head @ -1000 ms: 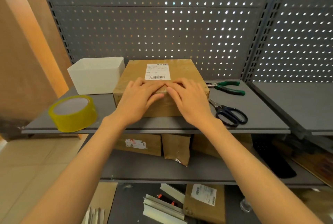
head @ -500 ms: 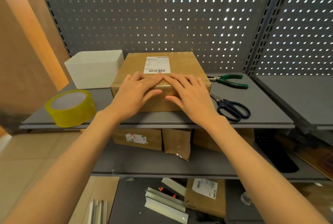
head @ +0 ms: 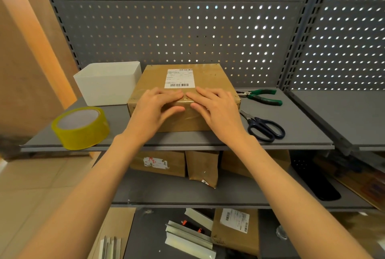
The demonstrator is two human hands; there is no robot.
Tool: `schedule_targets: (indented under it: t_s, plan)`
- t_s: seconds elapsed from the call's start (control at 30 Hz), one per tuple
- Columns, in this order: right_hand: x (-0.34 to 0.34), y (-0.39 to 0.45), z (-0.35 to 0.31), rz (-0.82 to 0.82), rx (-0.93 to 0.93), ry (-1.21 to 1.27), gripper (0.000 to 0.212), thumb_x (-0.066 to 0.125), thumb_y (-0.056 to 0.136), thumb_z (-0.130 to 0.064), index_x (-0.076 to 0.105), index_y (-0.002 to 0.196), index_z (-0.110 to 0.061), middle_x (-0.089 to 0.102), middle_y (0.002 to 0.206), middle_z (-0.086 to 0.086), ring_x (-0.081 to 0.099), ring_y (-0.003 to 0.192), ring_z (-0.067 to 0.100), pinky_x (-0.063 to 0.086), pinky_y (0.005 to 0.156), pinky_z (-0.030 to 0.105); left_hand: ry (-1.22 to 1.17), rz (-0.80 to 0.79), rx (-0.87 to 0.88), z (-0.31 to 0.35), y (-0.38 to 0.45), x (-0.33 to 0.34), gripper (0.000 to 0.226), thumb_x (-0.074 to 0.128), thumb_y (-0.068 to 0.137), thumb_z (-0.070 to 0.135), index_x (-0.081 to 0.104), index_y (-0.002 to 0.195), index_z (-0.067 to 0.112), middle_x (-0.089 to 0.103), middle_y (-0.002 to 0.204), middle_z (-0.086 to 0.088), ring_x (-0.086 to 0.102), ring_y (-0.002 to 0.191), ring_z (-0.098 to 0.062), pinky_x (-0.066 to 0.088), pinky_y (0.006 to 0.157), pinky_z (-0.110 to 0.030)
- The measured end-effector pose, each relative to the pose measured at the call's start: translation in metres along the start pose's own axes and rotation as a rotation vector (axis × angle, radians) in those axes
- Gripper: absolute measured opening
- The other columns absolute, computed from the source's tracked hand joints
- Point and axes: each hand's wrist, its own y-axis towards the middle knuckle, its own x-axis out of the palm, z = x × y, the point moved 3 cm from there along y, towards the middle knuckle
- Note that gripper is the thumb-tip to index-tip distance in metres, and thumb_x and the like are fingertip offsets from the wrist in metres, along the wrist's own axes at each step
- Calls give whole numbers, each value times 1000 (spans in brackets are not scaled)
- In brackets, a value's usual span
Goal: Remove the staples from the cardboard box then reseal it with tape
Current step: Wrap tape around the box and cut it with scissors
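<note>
A brown cardboard box with a white shipping label sits on the grey upper shelf. Clear tape runs over its top and down the front face. My left hand and my right hand lie flat over the box's front top edge, fingers straight and fingertips nearly meeting, thumbs pressing the taped front. A yellow tape roll stands at the shelf's front left. Dark-handled scissors and green-handled pliers lie to the right of the box.
A white plastic bin stands left of the box at the back. A perforated grey panel forms the back wall. Lower shelves hold more cardboard parcels and metal strips.
Both hands have slid slightly toward me along the box's front edge, the thumbs now lower on the taped front face. The camera has shifted a little.
</note>
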Motion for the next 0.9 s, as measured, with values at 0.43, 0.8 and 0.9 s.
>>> schedule_targets:
  t_s: [0.43, 0.8, 0.9]
  plan:
    - [-27, 7, -2, -232, 156, 336, 41, 44, 97, -33, 49, 135, -18, 53, 136, -1, 46, 127, 15, 35, 107, 37, 19, 20, -183, -1, -24, -44, 33, 54, 93, 24, 58, 124, 18, 63, 120, -1, 54, 113, -18, 37, 94, -26]
    - [-15, 28, -56, -175, 57, 216, 38, 43, 99, -31, 51, 133, -16, 53, 135, 1, 44, 127, 15, 30, 106, 28, 79, 32, -514, -67, -84, -94, 38, 62, 86, 20, 54, 122, 12, 60, 120, -6, 55, 110, -23, 44, 89, -36]
    - [-9, 31, -70, -179, 49, 239, 37, 44, 98, -30, 53, 131, -16, 55, 132, 1, 46, 125, 16, 32, 105, 30, 74, -47, -554, -74, -94, -97, 45, 64, 83, 16, 50, 125, 10, 57, 123, -10, 52, 114, -25, 42, 92, -36]
